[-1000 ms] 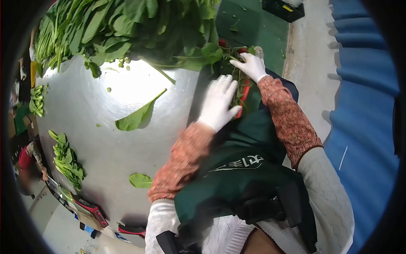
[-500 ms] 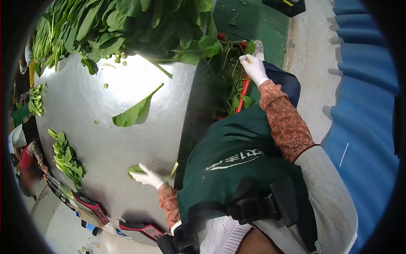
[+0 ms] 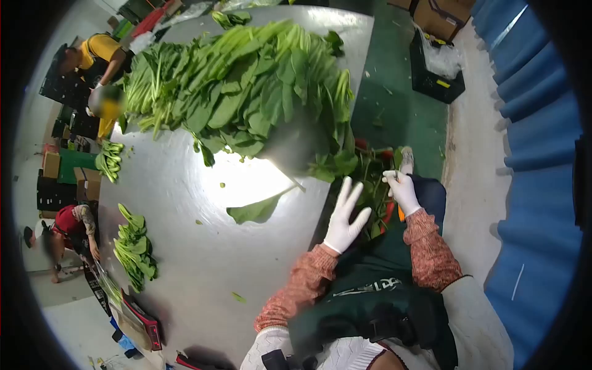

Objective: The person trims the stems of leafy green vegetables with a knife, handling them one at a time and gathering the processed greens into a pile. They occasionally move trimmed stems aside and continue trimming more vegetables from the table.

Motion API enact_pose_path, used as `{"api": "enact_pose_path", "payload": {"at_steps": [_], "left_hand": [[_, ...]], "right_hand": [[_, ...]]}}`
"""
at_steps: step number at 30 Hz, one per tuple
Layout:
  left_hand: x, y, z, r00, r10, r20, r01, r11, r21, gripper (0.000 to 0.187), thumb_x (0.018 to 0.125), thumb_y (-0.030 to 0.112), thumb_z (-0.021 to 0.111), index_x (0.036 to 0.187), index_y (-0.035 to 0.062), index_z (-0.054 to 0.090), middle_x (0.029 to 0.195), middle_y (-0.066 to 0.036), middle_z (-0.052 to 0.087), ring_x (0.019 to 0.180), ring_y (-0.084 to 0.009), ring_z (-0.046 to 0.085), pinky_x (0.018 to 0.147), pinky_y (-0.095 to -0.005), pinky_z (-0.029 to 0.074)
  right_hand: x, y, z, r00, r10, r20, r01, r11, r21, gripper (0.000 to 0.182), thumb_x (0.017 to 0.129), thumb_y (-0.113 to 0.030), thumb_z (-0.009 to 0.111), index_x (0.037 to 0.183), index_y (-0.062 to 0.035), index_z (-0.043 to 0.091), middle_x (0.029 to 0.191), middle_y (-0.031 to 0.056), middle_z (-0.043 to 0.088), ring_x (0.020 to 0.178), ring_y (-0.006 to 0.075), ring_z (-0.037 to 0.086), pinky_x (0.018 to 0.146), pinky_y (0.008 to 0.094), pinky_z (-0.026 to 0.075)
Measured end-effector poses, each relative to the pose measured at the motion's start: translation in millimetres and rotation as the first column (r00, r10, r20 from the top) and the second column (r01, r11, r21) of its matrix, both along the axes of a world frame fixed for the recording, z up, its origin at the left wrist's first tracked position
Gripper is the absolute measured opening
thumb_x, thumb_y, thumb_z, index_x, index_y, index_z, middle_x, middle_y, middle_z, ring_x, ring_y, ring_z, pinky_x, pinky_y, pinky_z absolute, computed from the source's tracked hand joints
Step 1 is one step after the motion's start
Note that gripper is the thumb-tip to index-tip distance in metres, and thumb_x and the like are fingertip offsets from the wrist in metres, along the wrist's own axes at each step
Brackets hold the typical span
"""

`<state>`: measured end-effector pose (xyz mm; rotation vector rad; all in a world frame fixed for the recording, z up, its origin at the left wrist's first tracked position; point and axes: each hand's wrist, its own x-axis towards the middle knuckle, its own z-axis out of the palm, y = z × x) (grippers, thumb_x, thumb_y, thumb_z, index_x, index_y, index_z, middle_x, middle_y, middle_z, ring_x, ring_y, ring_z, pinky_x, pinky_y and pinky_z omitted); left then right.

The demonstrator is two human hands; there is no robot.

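Observation:
My left hand, in a white glove, is open with its fingers spread, near the table's edge beside a red-rimmed bin of loose leaves and stems. To its right my right hand, also gloved, is closed at the bin's far side. Something orange shows by its palm, too small to identify. A large heap of leafy greens covers the back of the metal table. One loose leaf lies in front of the heap.
Small bunches of greens lie along the left side. A red-edged scale stands at the lower left. Two people are beyond the table. A black crate is on the floor by a blue curtain.
My left hand has moved from over the table to the bin; the leaf it held is gone from it. The view has shifted, showing more of the heap and the people.

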<state>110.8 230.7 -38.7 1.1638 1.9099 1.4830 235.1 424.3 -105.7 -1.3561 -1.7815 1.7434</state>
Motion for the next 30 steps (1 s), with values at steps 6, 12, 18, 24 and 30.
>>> {"api": "enact_pose_path", "payload": {"at_steps": [6, 12, 18, 24, 30], "left_hand": [[-109.5, -34.7, 83.3, 0.902, 0.416, -0.113, -0.382, 0.893, 0.237, 0.030, 0.090, -0.004, 0.056, 0.119, -0.0037, 0.062, 0.120, -0.017, 0.066, 0.112, -0.0255, 0.063, 0.098, -0.0361, 0.048], [-301.5, -37.3, 177.2, 0.776, 0.600, -0.193, -0.546, 0.793, 0.271, 0.035, 0.101, 0.017, 0.053, 0.127, -0.0057, 0.057, 0.122, -0.012, 0.062, 0.108, -0.0194, 0.059, 0.097, -0.0303, 0.044], [-450.5, 42.7, 188.2, 0.845, 0.482, -0.229, -0.505, 0.862, -0.047, 0.067, 0.096, 0.046, 0.057, 0.139, -0.0047, 0.046, 0.138, -0.016, 0.051, 0.127, -0.0236, 0.049, 0.108, -0.0331, 0.035], [-580.5, 120.0, 117.1, 0.811, 0.339, -0.477, -0.548, 0.725, -0.416, 0.092, 0.086, 0.068, 0.054, 0.134, -0.0100, 0.050, 0.134, -0.022, 0.056, 0.126, -0.0297, 0.051, 0.108, -0.0351, 0.035], [-596.9, 168.6, 100.8, 0.909, 0.204, -0.362, -0.411, 0.581, -0.703, 0.109, 0.077, 0.086, 0.041, 0.135, -0.0060, 0.052, 0.139, -0.026, 0.051, 0.133, -0.0355, 0.047, 0.110, -0.0375, 0.033]], "right_hand": [[-48.0, 42.6, 36.8, 0.982, -0.040, -0.184, 0.024, 0.996, -0.091, 0.028, 0.098, -0.024, 0.054, 0.111, -0.0003, 0.063, 0.090, 0.0079, 0.071, 0.042, 0.0053, 0.047, 0.038, 0.0198, 0.034], [-135.7, 82.5, 54.4, 0.939, -0.150, -0.311, 0.090, 0.976, -0.200, 0.030, 0.096, -0.025, 0.059, 0.112, -0.0002, 0.060, 0.089, 0.0073, 0.067, 0.042, 0.0079, 0.048, 0.038, 0.0228, 0.036], [-215.2, 116.4, 34.4, 0.933, -0.260, -0.248, 0.222, 0.960, -0.173, 0.033, 0.095, -0.027, 0.060, 0.115, -0.0006, 0.055, 0.076, 0.0013, 0.057, 0.043, 0.0091, 0.051, 0.038, 0.0237, 0.038], [-239.3, 121.5, 25.4, 0.954, -0.211, -0.211, 0.157, 0.957, -0.246, 0.026, 0.096, -0.029, 0.060, 0.097, -0.0035, 0.056, 0.064, -0.0002, 0.052, 0.039, 0.0089, 0.047, 0.035, 0.0240, 0.036], [-249.2, 120.0, 57.7, 0.963, -0.184, -0.199, 0.133, 0.961, -0.242, 0.033, 0.096, -0.035, 0.062, 0.109, -0.0058, 0.055, 0.069, -0.0018, 0.049, 0.040, 0.0084, 0.044, 0.037, 0.0238, 0.035]]}}
